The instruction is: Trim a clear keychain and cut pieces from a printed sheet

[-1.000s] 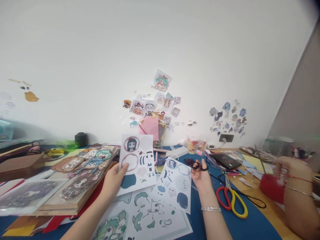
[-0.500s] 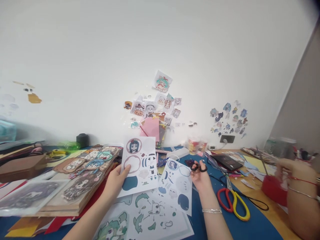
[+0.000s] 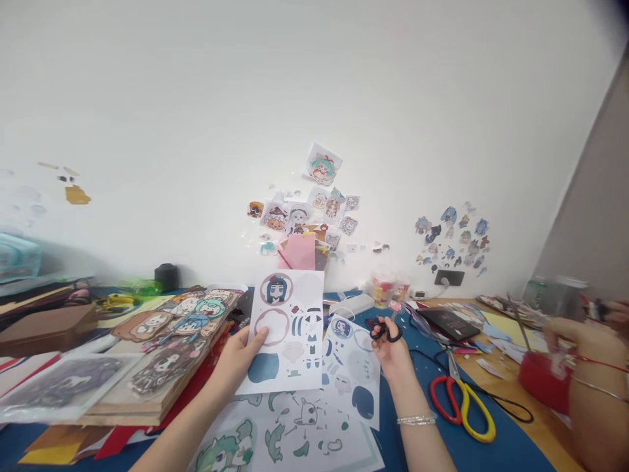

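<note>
A white printed sheet (image 3: 304, 354) with cartoon character parts in dark blue is held up by my left hand (image 3: 246, 357), thumb on its front. My right hand (image 3: 390, 347) has its fingers through the black handles of a small pair of scissors (image 3: 386, 332); the blades are hard to make out. Just left of that hand lies a second printed sheet (image 3: 362, 401) with similar parts. Whether my right hand touches its edge I cannot tell. Underneath both is a larger sheet (image 3: 354, 452) with green animal drawings.
Large red-and-yellow-handled scissors (image 3: 479, 419) lie to the right on the blue mat (image 3: 515, 452). A thick stack with cartoon cutouts (image 3: 171, 367) stands at left. At far right, another person's hand (image 3: 572, 344) is by a red container (image 3: 543, 380). Pictures (image 3: 299, 216) are stuck on the wall.
The sheet in my left hand has moved right, covering more of the second sheet. My right hand keeps the small scissors. The whole view has shifted slightly.
</note>
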{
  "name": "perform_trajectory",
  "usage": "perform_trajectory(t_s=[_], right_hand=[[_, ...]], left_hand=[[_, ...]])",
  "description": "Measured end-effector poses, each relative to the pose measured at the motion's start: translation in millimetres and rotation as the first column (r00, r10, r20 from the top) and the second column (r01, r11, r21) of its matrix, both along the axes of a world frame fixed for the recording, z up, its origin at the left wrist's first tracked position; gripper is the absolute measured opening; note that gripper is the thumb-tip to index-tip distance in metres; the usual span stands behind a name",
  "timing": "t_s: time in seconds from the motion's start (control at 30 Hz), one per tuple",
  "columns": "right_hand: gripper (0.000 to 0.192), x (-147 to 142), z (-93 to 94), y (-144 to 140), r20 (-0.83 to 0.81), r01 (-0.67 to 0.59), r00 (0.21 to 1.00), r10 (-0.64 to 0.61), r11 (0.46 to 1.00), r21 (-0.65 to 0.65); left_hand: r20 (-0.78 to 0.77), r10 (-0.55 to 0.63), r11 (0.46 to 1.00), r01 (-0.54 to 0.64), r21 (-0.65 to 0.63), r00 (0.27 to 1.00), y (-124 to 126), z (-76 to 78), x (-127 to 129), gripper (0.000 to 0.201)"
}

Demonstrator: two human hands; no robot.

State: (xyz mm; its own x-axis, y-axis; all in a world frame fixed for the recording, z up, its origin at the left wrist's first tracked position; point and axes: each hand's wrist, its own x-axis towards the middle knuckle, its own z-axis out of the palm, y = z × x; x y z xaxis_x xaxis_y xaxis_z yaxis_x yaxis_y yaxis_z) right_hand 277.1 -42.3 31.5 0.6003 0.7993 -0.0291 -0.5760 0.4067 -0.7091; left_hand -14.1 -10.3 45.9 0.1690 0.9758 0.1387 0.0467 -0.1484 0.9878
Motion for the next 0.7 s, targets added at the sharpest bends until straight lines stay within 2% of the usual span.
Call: perform_trajectory(t_s=[0.07, 0.13, 0.23, 0.33, 0.43, 0.57, 0.7], right_hand=[[0.022, -8, 1.4, -1, 0.133, 0.016, 0.991, -0.02, 0.999, 0.033], [0.028, -20, 1.4, -1, 0.312, 0.008, 0.95, -0.026, 0.998, 0.059], [0.032, -42, 0.3, 1, 0.494, -0.098, 0.868, 0.051, 0.993, 0.068], [0.03, -65, 3.5, 9, 0.538, -0.264, 0.825, 0.172, 0.959, 0.099], [0.025, -81, 12.5, 23, 0.585, -0.352, 0.782, 0.216, 0.927, 0.128], [0.028, -90, 19.6, 38, 0.605, -0.342, 0.773, 0.189, 0.928, 0.147], [0.034, -89, 10.8, 40, 0.573, -0.262, 0.809, 0.134, 0.954, 0.147]], left_hand=[[0.0, -0.006, 1.0, 0.006, 0.029, 1.0, -1, 0.6, 0, 0.052], [-0.013, -0.008, 0.999, 0.009, 0.05, 1.0, -1, 0.4, 0, 0.051], [-0.02, -0.034, 0.999, 0.035, 0.04, 0.999, -1, 0.1, 1, 0.049], [0.005, -0.063, 0.997, 0.063, 0.035, 0.998, -1, 0.1, 2, 0.047], [0.015, -0.076, 0.996, 0.076, 0.038, 0.997, 0, -1.3, 3, 0.048], [0.019, -0.092, 0.995, 0.091, 0.05, 0.996, 5, -6.2, 3, 0.048], [-0.012, -0.017, 0.996, 0.018, 0.092, 1.0, 7, -7.6, 3, 0.051]])
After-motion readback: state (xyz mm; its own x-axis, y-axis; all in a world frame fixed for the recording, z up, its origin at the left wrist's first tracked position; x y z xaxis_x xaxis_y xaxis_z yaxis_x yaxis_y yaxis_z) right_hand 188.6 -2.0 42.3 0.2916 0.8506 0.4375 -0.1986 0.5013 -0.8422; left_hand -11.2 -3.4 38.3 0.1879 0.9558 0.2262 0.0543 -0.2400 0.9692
